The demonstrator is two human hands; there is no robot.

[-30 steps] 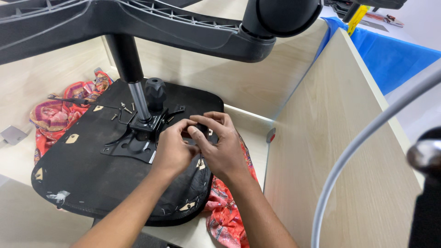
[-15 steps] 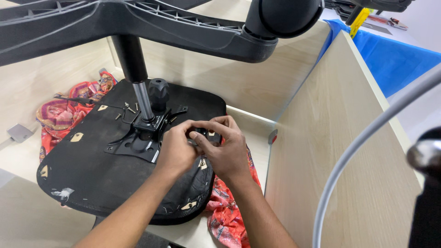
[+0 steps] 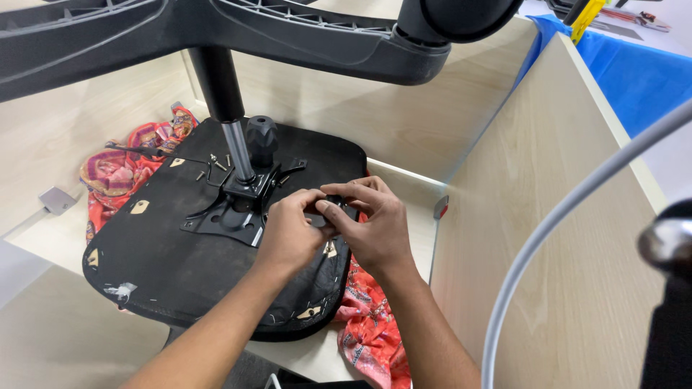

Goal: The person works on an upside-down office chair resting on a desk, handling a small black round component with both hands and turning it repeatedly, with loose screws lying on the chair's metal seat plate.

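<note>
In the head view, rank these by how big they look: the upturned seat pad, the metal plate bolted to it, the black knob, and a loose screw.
1. Seat pad, largest by far.
2. Metal plate.
3. Black knob.
4. Loose screw, smallest.
All lie at similar depth, so the order looks reliable; the hands partly cover the plate's right side.

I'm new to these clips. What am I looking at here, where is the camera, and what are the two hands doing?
The one view comes from a camera worn on a person's head, looking down. An upturned black chair seat lies on a patterned red cloth on a pale wooden surface. Its metal column rises to the star base overhead. Loose screws lie on the seat. The left hand and right hand meet on a small dark part beside the mounting plate; what kind of part is unclear.
</note>
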